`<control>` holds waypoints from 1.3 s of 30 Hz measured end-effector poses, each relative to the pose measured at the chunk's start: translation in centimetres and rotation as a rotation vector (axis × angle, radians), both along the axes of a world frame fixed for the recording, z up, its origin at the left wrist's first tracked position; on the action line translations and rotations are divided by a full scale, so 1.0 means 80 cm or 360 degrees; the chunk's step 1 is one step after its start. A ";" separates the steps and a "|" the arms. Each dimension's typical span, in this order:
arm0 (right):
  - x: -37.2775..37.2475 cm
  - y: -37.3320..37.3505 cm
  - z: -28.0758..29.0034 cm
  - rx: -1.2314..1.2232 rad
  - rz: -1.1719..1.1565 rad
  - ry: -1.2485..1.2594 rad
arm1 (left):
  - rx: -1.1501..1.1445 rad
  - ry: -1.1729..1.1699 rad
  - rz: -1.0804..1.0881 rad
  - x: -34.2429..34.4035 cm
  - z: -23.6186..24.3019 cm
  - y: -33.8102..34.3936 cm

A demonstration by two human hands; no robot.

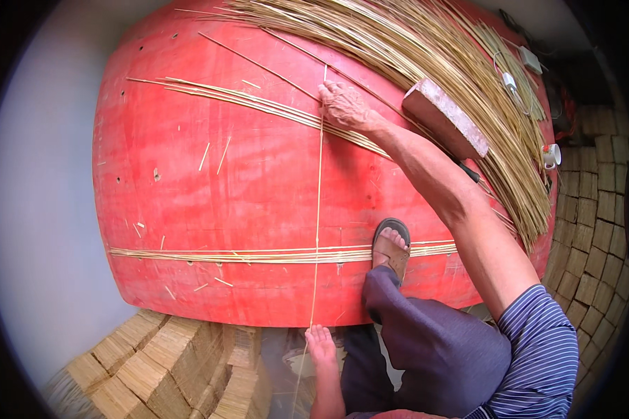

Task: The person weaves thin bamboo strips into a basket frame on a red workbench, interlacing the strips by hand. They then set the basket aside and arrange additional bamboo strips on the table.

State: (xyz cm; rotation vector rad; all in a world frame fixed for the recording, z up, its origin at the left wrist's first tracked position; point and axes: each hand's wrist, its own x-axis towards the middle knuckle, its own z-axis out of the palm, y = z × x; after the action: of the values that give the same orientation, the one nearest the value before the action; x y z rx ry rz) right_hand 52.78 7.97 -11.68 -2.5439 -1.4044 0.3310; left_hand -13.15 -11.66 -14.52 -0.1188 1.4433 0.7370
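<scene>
A single long bamboo strip (pixel 319 195) runs from near to far across the red board (pixel 244 188). My right hand (pixel 345 106) is closed on its far end, just above a thin row of strips (pixel 258 105) lying crosswise. At the board's near edge, the fingers of my left hand (pixel 321 343) close on the same strip, whose tail hangs below the edge. A second crosswise row of strips (pixel 258 256) lies near the front, under the long strip. My sandalled foot (pixel 391 248) rests on that row.
A big sheaf of bamboo strips (pixel 405 52) curves along the far right, with a reddish block (pixel 446 117) on it. A white mug (pixel 551 156) and a white adapter (pixel 530 60) with a cable sit beyond. Stacked bundles (pixel 150 366) stand at lower left, others (pixel 597 209) at right.
</scene>
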 end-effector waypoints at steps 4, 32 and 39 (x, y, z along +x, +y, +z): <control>0.002 -0.003 -0.010 -0.0120 0.0056 -0.0109 | -0.0004 -0.0013 -0.0027 0.007 0.003 0.000; -0.071 -0.029 0.000 0.0571 0.0766 0.0165 | 0.1216 0.1214 -0.2156 0.227 0.081 0.092; -0.239 -0.091 -0.021 0.0379 0.1011 0.0598 | 0.1272 0.1255 -0.2078 0.239 0.065 0.084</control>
State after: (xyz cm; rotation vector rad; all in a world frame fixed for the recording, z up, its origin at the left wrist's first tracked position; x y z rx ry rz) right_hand 33.68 0.67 -13.34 -1.6839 -1.9111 0.6541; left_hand 6.01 -4.94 -9.29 1.7268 1.4301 0.1608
